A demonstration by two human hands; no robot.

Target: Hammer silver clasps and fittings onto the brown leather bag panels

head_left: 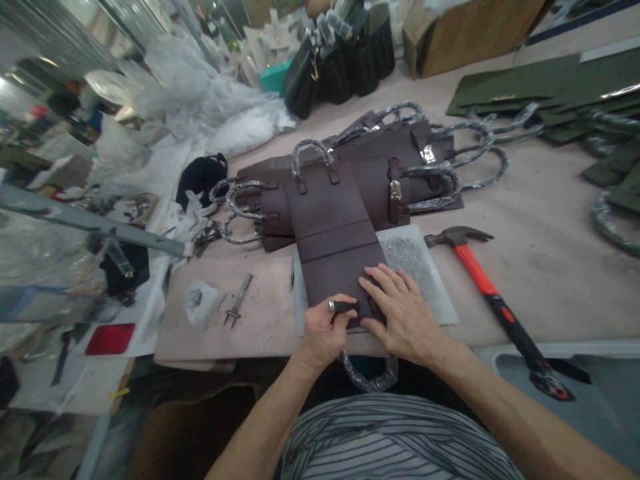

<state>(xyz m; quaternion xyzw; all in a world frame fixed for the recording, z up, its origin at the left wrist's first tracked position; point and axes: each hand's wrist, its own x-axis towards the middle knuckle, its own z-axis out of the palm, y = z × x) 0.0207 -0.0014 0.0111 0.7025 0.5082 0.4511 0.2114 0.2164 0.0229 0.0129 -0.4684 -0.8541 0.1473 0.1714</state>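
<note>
At the near edge of the bench, an unfolded brown bag panel extends away from the person, its near part on a pale speckled board and its far part across a pile of similar brown pieces. The left grip is closed on a short dark rod with a bright metal end, held slantwise over the near end of the panel; whether the rod touches the panel cannot be told. The right grip is open and palm down, fingers spread on the panel's right side, just beside the rod. The panel thus lies beneath both. One plastic-wrapped handle arches at its far end; another plastic-wrapped loop hangs past the bench edge. Right of the board lies a hammer, head nearest the board; to the left, a forked metal tool lies near a crumpled plastic bag.
</note>
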